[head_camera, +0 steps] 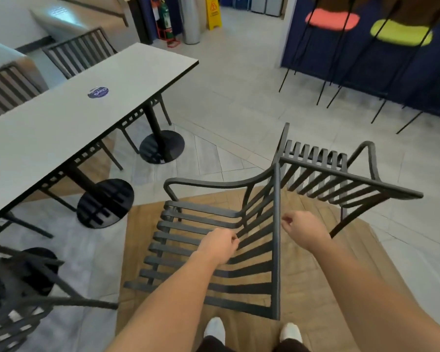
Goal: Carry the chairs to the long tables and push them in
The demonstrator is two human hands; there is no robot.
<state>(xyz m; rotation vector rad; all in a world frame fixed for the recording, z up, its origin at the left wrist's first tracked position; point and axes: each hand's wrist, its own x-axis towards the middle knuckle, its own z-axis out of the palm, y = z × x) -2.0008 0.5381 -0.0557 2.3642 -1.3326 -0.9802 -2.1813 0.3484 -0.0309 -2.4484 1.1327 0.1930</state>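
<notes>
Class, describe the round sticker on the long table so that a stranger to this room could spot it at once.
Start at the long white table on the left, with dark slatted chairs along its far side. Near the middle of its top lies the sticker. It is a small dark blue disc with pale lettering, the only mark on that plain top.

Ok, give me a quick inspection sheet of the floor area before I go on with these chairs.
Surface: long table, a round blue sticker on top.
Job's things: two black slatted chairs back to back ahead; others tucked under the table.
Clutter: yellow wet-floor sign, fire extinguisher.
Grips: left hand curled on a seat slat; right hand loosely curled, hold unclear.
Cables: nothing seen.
Surroundings: tiled and wood floor, bar stools by a blue wall.
</notes>
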